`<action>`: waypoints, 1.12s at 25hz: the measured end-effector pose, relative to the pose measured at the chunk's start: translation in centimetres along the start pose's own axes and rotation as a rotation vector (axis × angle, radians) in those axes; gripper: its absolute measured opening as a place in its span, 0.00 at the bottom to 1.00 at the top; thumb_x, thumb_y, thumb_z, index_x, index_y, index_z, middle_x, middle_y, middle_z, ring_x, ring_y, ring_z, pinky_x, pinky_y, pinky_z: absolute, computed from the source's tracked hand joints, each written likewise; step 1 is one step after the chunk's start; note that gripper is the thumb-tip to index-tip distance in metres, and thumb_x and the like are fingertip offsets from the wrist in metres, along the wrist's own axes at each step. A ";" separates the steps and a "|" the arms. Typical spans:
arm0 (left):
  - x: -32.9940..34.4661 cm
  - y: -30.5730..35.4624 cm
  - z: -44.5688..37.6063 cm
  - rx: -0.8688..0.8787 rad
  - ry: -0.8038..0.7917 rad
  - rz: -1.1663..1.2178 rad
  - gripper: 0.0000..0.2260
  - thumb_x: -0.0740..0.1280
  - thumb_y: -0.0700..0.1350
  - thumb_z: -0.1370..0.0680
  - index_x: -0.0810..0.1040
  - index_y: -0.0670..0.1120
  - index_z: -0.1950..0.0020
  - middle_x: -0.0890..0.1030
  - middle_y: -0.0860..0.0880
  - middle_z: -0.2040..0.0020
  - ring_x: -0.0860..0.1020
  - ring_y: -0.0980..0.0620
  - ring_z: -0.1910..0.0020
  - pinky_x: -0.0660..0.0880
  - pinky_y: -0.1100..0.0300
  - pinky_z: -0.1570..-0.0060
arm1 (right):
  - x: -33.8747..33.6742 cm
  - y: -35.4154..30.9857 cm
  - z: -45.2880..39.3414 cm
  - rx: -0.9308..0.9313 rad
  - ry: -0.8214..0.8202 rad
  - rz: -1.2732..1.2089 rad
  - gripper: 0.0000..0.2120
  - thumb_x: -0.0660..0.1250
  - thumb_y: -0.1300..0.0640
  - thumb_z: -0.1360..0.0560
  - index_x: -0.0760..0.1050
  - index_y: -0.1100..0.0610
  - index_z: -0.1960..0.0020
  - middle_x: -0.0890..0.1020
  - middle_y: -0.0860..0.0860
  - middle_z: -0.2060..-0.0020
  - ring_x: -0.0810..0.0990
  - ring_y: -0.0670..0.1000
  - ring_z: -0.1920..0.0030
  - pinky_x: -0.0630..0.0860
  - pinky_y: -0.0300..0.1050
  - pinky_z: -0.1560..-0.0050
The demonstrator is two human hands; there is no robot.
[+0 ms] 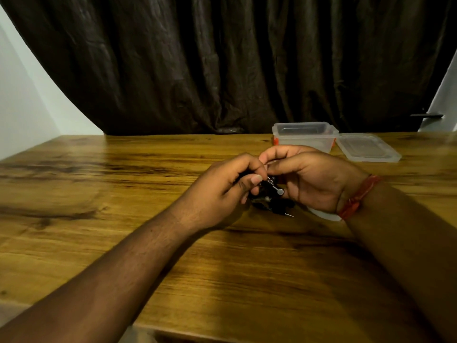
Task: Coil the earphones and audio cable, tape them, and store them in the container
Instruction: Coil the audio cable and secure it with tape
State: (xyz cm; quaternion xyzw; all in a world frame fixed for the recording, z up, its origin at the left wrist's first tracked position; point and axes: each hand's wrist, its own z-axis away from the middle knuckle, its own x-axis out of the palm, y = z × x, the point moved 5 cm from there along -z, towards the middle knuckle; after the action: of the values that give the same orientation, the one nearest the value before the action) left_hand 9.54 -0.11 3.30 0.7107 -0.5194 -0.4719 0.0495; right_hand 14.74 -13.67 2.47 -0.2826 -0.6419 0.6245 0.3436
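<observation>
Earphones (268, 194): a dark bundle of cable held between both hands, just above the wooden table (123, 194), near the middle of the view. Left hand (222, 191) grips the bundle from the left, thumb and forefinger curled and pinching the top. Right hand (314, 179) closes round it from the right, fingers curled over; what its fingertips pinch is probably a strand or a bit of tape, too small to tell. One earbud (280, 191) sticks out toward the camera; the jack plug (288, 215) hangs below, pointing right. A white roll, likely tape (324, 215), lies under the right wrist. The open container (305, 136) stands beyond the hands, nearer the right one, its lid (368, 148) just beside it. Judgement: coil formed, securing in hand; storage means carrying it forward and slightly right.
</observation>
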 end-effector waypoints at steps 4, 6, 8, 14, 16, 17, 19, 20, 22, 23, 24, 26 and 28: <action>0.8 0.2 0.1 -0.010 -0.034 0.022 0.04 0.61 0.42 0.20 0.76 0.47 0.48 0.79 0.51 0.62 0.76 0.55 0.69 0.73 0.63 0.68 | -0.9 -0.6 0.1 -0.029 0.069 0.004 0.07 0.64 0.68 0.25 0.77 0.59 0.53 0.80 0.54 0.62 0.80 0.50 0.60 0.79 0.42 0.59; 0.6 -0.1 0.0 -0.022 0.002 0.052 0.04 0.61 0.42 0.20 0.75 0.49 0.49 0.79 0.53 0.62 0.75 0.56 0.68 0.73 0.62 0.67 | -0.7 -0.8 0.3 -0.058 0.016 0.053 0.05 0.67 0.64 0.27 0.78 0.58 0.52 0.81 0.54 0.60 0.80 0.50 0.57 0.78 0.41 0.58; 0.1 -0.5 0.1 -0.023 0.031 0.071 0.03 0.61 0.43 0.19 0.75 0.49 0.49 0.78 0.55 0.62 0.75 0.57 0.68 0.72 0.61 0.66 | -0.2 -0.7 0.6 -0.052 -0.037 0.132 0.07 0.67 0.59 0.29 0.78 0.58 0.51 0.81 0.55 0.58 0.80 0.51 0.57 0.77 0.41 0.60; -0.4 -0.3 0.0 0.026 0.069 0.058 0.04 0.61 0.47 0.20 0.75 0.50 0.49 0.78 0.51 0.63 0.76 0.52 0.67 0.75 0.56 0.65 | -0.1 -1.2 1.0 -0.039 -0.080 0.136 0.06 0.66 0.60 0.27 0.78 0.60 0.52 0.81 0.56 0.59 0.80 0.48 0.62 0.75 0.39 0.67; -0.4 -0.1 -0.1 0.056 0.061 0.003 0.04 0.61 0.46 0.20 0.76 0.50 0.49 0.77 0.55 0.63 0.76 0.54 0.66 0.74 0.60 0.63 | 0.0 -1.4 1.2 -0.031 -0.109 0.097 0.07 0.66 0.61 0.29 0.78 0.60 0.52 0.82 0.55 0.60 0.81 0.48 0.62 0.75 0.38 0.67; -0.4 0.0 -0.1 0.074 0.058 -0.027 0.04 0.61 0.46 0.20 0.76 0.50 0.49 0.77 0.56 0.63 0.76 0.57 0.65 0.72 0.62 0.63 | 0.0 -1.4 1.3 -0.021 -0.119 0.099 0.06 0.66 0.62 0.29 0.77 0.60 0.52 0.82 0.55 0.60 0.81 0.48 0.61 0.75 0.38 0.66; -0.4 0.3 -0.1 0.097 0.053 -0.060 0.04 0.62 0.45 0.20 0.75 0.52 0.49 0.76 0.59 0.63 0.76 0.58 0.64 0.71 0.65 0.62 | 0.1 -1.3 1.3 0.002 -0.126 0.107 0.07 0.65 0.64 0.29 0.77 0.59 0.52 0.83 0.56 0.59 0.81 0.50 0.59 0.75 0.39 0.66; -0.4 0.3 -0.2 0.103 0.052 -0.062 0.04 0.62 0.44 0.20 0.75 0.52 0.49 0.76 0.60 0.63 0.76 0.59 0.65 0.70 0.65 0.62 | 0.0 -1.2 1.3 0.011 -0.125 0.105 0.07 0.66 0.65 0.30 0.77 0.59 0.52 0.83 0.56 0.59 0.80 0.51 0.58 0.75 0.39 0.65; -0.3 0.2 -0.2 0.108 0.051 -0.071 0.04 0.62 0.44 0.20 0.76 0.51 0.49 0.76 0.58 0.62 0.76 0.59 0.64 0.71 0.64 0.62 | 0.0 -1.2 1.3 0.021 -0.133 0.087 0.08 0.68 0.65 0.30 0.77 0.58 0.52 0.82 0.56 0.59 0.80 0.51 0.59 0.75 0.39 0.65; -0.3 0.2 -0.2 0.105 0.053 -0.065 0.04 0.62 0.44 0.20 0.76 0.51 0.49 0.77 0.58 0.62 0.76 0.59 0.63 0.72 0.63 0.61 | 0.0 -1.2 1.3 0.028 -0.141 0.065 0.08 0.68 0.65 0.30 0.77 0.58 0.52 0.82 0.56 0.59 0.80 0.49 0.61 0.75 0.39 0.65; -0.3 0.2 -0.1 0.099 0.059 -0.042 0.04 0.62 0.44 0.20 0.76 0.51 0.49 0.77 0.57 0.61 0.76 0.58 0.63 0.73 0.62 0.61 | 0.0 -1.1 1.4 0.040 -0.147 0.033 0.08 0.68 0.65 0.29 0.77 0.58 0.51 0.81 0.55 0.59 0.80 0.49 0.62 0.76 0.39 0.64; -0.5 0.2 0.0 0.084 0.073 0.034 0.04 0.62 0.44 0.20 0.76 0.52 0.50 0.77 0.57 0.63 0.76 0.56 0.65 0.73 0.61 0.62 | -0.1 -1.0 1.4 0.067 -0.157 -0.039 0.07 0.65 0.64 0.29 0.77 0.59 0.51 0.81 0.55 0.60 0.81 0.48 0.62 0.77 0.40 0.63; -0.5 0.1 0.0 0.070 0.085 0.068 0.04 0.62 0.44 0.20 0.75 0.51 0.50 0.77 0.54 0.63 0.76 0.54 0.66 0.74 0.60 0.62 | -0.1 -0.9 1.5 0.080 -0.165 -0.063 0.09 0.64 0.65 0.29 0.78 0.59 0.51 0.82 0.56 0.60 0.82 0.48 0.63 0.78 0.40 0.62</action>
State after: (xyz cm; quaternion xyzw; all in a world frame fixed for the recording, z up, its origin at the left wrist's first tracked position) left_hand 9.46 0.20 3.68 0.7134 -0.5568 -0.4208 0.0624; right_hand 13.67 -14.72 3.36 -0.1962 -0.6512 0.6596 0.3200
